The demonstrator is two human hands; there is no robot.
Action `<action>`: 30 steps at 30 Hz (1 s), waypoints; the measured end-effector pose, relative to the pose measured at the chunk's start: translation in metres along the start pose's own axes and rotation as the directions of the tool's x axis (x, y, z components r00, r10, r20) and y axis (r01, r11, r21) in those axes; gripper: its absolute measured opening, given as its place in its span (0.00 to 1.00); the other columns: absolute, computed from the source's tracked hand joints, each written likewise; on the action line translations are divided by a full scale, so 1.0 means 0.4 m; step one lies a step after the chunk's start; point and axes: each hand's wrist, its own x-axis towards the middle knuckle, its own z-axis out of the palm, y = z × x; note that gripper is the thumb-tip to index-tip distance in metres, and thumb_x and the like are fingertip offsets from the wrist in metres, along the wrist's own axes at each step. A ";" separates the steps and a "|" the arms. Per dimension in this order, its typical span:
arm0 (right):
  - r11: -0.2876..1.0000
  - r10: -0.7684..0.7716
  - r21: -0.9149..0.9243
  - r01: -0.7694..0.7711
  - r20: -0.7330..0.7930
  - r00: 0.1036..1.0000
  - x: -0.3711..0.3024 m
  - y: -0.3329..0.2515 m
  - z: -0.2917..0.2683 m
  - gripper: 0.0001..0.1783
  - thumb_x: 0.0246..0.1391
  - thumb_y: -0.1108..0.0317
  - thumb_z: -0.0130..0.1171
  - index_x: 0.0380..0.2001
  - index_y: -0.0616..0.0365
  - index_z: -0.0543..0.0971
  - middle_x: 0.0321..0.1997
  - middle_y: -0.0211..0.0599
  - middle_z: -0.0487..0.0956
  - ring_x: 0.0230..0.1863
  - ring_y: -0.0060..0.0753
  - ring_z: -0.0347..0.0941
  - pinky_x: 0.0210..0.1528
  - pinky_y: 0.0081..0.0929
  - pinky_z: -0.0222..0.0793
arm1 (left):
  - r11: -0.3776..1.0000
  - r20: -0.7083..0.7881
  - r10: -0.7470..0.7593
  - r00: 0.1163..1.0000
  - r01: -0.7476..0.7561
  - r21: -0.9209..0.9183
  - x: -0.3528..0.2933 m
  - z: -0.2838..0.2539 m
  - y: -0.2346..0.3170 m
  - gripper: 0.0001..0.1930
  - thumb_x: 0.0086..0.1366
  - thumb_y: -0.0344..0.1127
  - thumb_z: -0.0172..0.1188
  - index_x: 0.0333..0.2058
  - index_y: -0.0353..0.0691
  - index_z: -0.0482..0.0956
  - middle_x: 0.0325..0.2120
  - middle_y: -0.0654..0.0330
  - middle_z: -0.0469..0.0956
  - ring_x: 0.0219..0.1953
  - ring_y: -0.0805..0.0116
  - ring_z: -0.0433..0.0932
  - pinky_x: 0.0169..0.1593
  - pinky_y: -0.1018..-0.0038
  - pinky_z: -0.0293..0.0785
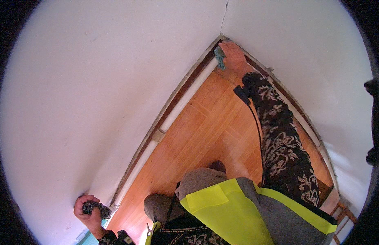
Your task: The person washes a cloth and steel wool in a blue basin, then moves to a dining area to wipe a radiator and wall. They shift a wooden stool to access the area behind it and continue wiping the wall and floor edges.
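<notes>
At the far corner of the room, my right hand (pixel 234 58) is closed on a teal cloth (pixel 219 58). The cloth presses against the end of a white pipe (pixel 188 90) that runs low along the left wall. Down at the lower left, my left hand (pixel 88 218) has its fingers wrapped round a dark grey, mesh-like clump (pixel 92 208), which looks like a scouring pad. That hand is beside the left wall, close to the near end of the same pipe.
A pale clip (pixel 158 135) sits on the pipe, above the orange wood-look floor (pixel 216 110). Brown skirting (pixel 167 110) lines the left wall (pixel 99 81). Another white pipe (pixel 307 126) follows the right wall. A black cable (pixel 259 130) hangs beside my right sleeve, and my knees are below.
</notes>
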 end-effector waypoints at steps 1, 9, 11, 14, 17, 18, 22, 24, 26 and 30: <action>1.000 -0.017 -0.007 0.017 -0.011 1.000 -0.005 -0.001 0.014 0.35 0.39 0.79 0.56 0.56 0.59 0.64 0.58 0.48 0.67 0.60 0.51 0.61 0.61 0.44 0.57 | 1.000 -0.004 -0.023 1.000 0.023 -0.005 0.002 -0.001 -0.001 0.17 0.35 0.20 0.43 0.26 0.34 0.74 0.21 0.59 0.75 0.24 0.71 0.73 0.35 0.77 0.71; 0.995 -0.054 -0.089 0.045 -0.094 0.994 -0.067 0.079 0.051 0.32 0.46 0.79 0.47 0.59 0.59 0.63 0.63 0.49 0.63 0.64 0.51 0.57 0.66 0.42 0.50 | 0.999 0.001 0.048 0.999 -0.048 -0.007 0.003 0.005 -0.002 0.15 0.34 0.20 0.43 0.25 0.34 0.74 0.19 0.59 0.74 0.24 0.71 0.72 0.34 0.78 0.71; 0.987 -0.004 -0.160 -0.002 -0.033 0.999 -0.045 0.020 0.097 0.35 0.42 0.81 0.50 0.59 0.57 0.63 0.62 0.49 0.64 0.64 0.50 0.57 0.67 0.40 0.50 | 1.000 -0.020 0.029 0.999 -0.029 -0.007 0.001 0.006 0.000 0.15 0.34 0.20 0.43 0.24 0.34 0.74 0.19 0.59 0.74 0.24 0.71 0.72 0.33 0.77 0.71; 0.999 -0.052 0.004 0.053 -0.072 0.996 -0.048 -0.058 0.123 0.33 0.43 0.80 0.50 0.58 0.57 0.65 0.60 0.49 0.65 0.63 0.50 0.59 0.65 0.41 0.53 | 1.000 -0.023 0.024 0.999 -0.024 -0.001 0.005 0.007 0.003 0.15 0.34 0.20 0.42 0.24 0.34 0.74 0.19 0.59 0.74 0.24 0.71 0.73 0.33 0.77 0.71; 0.961 -0.104 0.266 0.080 0.076 0.992 -0.065 -0.046 0.079 0.34 0.42 0.81 0.50 0.58 0.57 0.64 0.61 0.47 0.66 0.63 0.50 0.59 0.66 0.40 0.52 | 1.000 0.015 0.028 0.999 -0.028 0.011 0.011 0.002 0.001 0.15 0.34 0.20 0.42 0.24 0.34 0.74 0.19 0.59 0.74 0.24 0.70 0.73 0.33 0.77 0.71; 0.977 -0.062 0.205 0.055 0.028 0.998 -0.063 -0.026 0.063 0.33 0.43 0.80 0.50 0.58 0.58 0.64 0.61 0.47 0.65 0.63 0.49 0.58 0.66 0.40 0.52 | 1.000 0.021 0.020 1.000 -0.020 -0.007 0.015 0.003 0.000 0.15 0.34 0.20 0.43 0.24 0.34 0.74 0.19 0.59 0.74 0.24 0.70 0.73 0.33 0.77 0.71; 0.990 0.064 -0.127 -0.055 0.062 0.996 -0.056 0.023 0.068 0.34 0.42 0.78 0.52 0.58 0.58 0.64 0.63 0.45 0.63 0.66 0.48 0.53 0.68 0.39 0.48 | 0.958 0.046 0.246 0.968 -0.250 0.137 0.019 -0.002 0.001 0.15 0.36 0.22 0.45 0.26 0.36 0.75 0.21 0.60 0.75 0.25 0.69 0.75 0.34 0.75 0.73; 0.995 -0.028 0.094 0.028 -0.008 1.000 -0.082 -0.027 0.110 0.33 0.41 0.79 0.52 0.56 0.58 0.66 0.62 0.46 0.65 0.65 0.48 0.56 0.67 0.39 0.50 | 0.980 0.026 0.140 0.990 -0.142 0.138 0.017 -0.001 0.009 0.16 0.37 0.21 0.45 0.28 0.36 0.76 0.23 0.60 0.76 0.26 0.69 0.76 0.35 0.74 0.74; 0.972 -0.093 0.212 0.106 -0.071 0.993 -0.122 -0.132 0.148 0.31 0.41 0.79 0.52 0.54 0.58 0.68 0.60 0.46 0.67 0.63 0.49 0.58 0.66 0.40 0.52 | 0.994 0.019 0.091 0.996 -0.092 0.053 0.013 0.002 0.023 0.18 0.37 0.18 0.43 0.29 0.34 0.76 0.23 0.60 0.76 0.28 0.71 0.76 0.37 0.75 0.74; 0.841 -0.303 0.446 0.306 -0.081 0.950 -0.229 -0.385 0.135 0.28 0.39 0.81 0.52 0.49 0.58 0.72 0.53 0.45 0.71 0.58 0.50 0.64 0.63 0.41 0.57 | 0.998 -0.011 0.027 1.000 -0.028 -0.050 0.017 0.020 0.047 0.19 0.38 0.17 0.43 0.31 0.33 0.77 0.23 0.61 0.76 0.29 0.73 0.76 0.38 0.78 0.73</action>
